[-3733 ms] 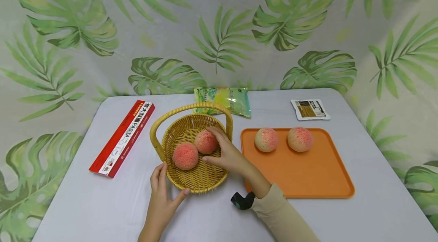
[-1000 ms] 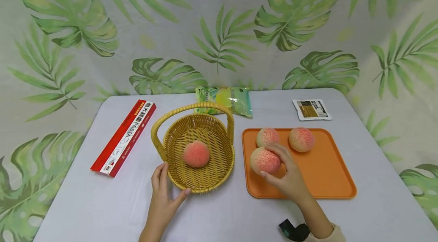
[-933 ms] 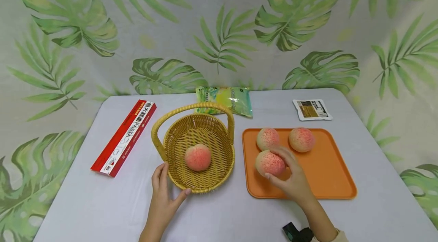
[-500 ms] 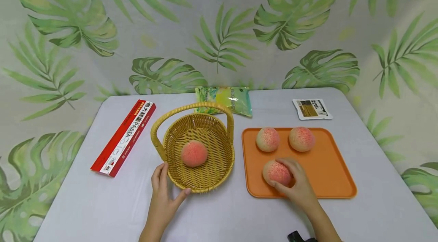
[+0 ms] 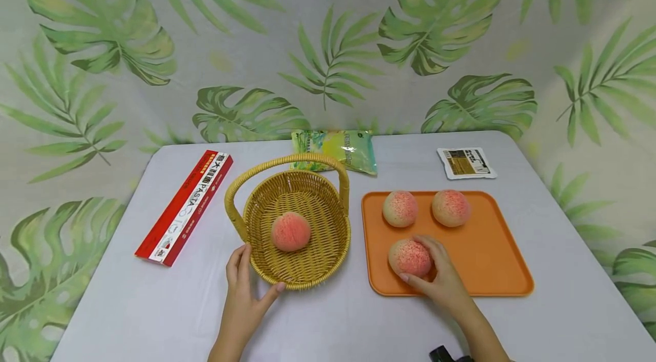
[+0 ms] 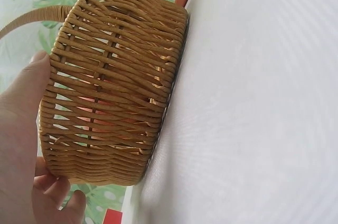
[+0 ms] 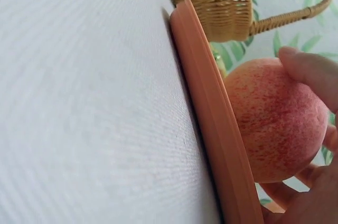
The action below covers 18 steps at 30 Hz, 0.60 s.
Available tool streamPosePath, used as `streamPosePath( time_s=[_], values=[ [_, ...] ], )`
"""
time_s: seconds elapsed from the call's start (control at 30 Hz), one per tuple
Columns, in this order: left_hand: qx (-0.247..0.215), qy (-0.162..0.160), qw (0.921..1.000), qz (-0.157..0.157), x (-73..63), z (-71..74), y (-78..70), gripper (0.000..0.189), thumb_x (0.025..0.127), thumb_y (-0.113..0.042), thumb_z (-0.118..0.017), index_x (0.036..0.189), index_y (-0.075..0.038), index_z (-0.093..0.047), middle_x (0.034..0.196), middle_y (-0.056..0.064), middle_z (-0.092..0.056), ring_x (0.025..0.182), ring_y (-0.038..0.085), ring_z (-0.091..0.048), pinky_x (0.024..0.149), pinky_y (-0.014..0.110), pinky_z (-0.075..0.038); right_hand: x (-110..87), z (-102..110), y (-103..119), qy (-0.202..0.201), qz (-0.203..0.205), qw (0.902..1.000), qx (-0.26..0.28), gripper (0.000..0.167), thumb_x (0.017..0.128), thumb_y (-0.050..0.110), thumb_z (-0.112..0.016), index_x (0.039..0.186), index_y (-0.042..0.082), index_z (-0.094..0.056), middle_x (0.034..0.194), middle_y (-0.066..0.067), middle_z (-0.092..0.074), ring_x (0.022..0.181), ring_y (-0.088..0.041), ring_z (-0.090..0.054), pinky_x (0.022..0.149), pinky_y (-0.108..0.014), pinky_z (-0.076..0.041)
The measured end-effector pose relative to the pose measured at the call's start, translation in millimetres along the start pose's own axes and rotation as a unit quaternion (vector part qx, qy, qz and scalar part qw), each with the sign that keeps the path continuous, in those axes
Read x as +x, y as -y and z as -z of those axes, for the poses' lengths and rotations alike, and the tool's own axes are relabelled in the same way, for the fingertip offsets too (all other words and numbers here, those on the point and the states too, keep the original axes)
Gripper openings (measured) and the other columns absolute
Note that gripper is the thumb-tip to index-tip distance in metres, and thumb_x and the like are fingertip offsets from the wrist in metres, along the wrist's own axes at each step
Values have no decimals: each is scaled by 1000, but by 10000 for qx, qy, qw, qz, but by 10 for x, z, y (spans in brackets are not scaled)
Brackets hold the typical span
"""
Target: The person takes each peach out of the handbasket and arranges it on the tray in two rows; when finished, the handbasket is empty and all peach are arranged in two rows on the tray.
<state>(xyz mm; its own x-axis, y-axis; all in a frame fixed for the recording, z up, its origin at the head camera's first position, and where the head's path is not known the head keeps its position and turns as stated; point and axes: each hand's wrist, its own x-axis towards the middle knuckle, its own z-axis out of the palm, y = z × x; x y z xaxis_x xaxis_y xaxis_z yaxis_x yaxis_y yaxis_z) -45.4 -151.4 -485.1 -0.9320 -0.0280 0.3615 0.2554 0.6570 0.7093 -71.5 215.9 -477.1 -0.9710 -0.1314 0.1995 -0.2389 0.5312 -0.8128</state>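
My left hand (image 5: 246, 299) holds the near left side of a woven basket (image 5: 328, 271), thumb on the rim and fingers along the side. Inside that basket lies one reddish peach (image 5: 291, 231); its arched handle stands up. Over at the orange tray (image 5: 487, 259), my right hand (image 5: 446, 282) grips another peach (image 5: 408, 258) between thumb and fingers, low on the tray's near left part. The right wrist view shows this peach (image 7: 277, 121) against the tray's edge (image 7: 216, 123). Two more peaches, one at left (image 5: 400, 208) and one at right (image 5: 451, 208), sit along the tray's far side.
A red pasta box (image 5: 184, 208) lies slanted at the table's left. Behind the basket is a green and yellow packet (image 5: 353, 151). A small white pouch (image 5: 466, 163) lies beyond the tray. Leaf-patterned cloth rises behind the table.
My right hand has carried a peach out of the basket and lowered it onto the tray's near left part. The peach left in the basket has rolled a little. My left hand stays at the basket.
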Motion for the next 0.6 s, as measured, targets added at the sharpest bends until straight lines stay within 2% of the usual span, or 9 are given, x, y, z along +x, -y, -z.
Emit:
streamPosePath(
  time_s=[0.1, 0.23, 0.33, 0.43, 0.5, 0.6],
  values=[
    [29, -3, 10000, 0, -1, -1, 3, 99, 68, -26, -79, 142, -2, -18, 137, 15, -19, 123, 27, -25, 93, 44, -30, 1, 39, 44, -99, 148, 9998, 98, 74, 71, 13, -77, 133, 11, -37, 132, -9, -35, 117, -21, -34, 93, -10, -21],
    [46, -22, 10000, -26, -6, 0, 6, 99, 68, -26, -79, 142, -2, -18, 137, 14, -19, 123, 26, -25, 95, 37, -28, 35, 117, 160, -337, 636, 9973, 130, 72, 72, 3, -73, 133, 8, -37, 136, -10, -33, 124, -16, -26, 99, -19, -17],
    [36, -13, 10000, -4, -8, 1, 4, 99, 68, -26, -79, 142, -2, -18, 137, 14, -19, 123, 26, -25, 95, 38, -28, 96, 168, 330, -486, 1173, 9916, 233, 69, 72, -1, -71, 132, 5, -38, 137, -11, -31, 127, -17, -23, 101, -26, -17],
    [33, -5, 10000, 18, -9, 1, 8, 99, 68, -26, -79, 142, -3, -18, 137, 13, -19, 123, 25, -25, 95, 40, -29, 174, 202, 666, -628, 1873, 9795, 391, 60, 78, 9, -68, 129, -3, -40, 135, -16, -34, 126, -22, -26, 101, -26, -19],
    [26, -19, 10000, -13, -10, -1, 13, 99, 69, -26, -79, 142, -3, -18, 137, 13, -19, 123, 26, -24, 96, 37, -28, 233, 196, 841, -646, 2282, 9703, 480, 58, 82, 20, -66, 127, -7, -40, 133, -20, -36, 125, -25, -28, 102, -25, -19],
    [24, -53, 10000, -57, -10, -3, 14, 98, 69, -26, -79, 142, -3, -18, 137, 13, -19, 123, 26, -25, 98, 30, -26, 316, 137, 947, -501, 2580, 9635, 507, 64, 85, 35, -60, 128, -8, -38, 132, -21, -37, 126, -25, -28, 103, -26, -19]
  ],
)
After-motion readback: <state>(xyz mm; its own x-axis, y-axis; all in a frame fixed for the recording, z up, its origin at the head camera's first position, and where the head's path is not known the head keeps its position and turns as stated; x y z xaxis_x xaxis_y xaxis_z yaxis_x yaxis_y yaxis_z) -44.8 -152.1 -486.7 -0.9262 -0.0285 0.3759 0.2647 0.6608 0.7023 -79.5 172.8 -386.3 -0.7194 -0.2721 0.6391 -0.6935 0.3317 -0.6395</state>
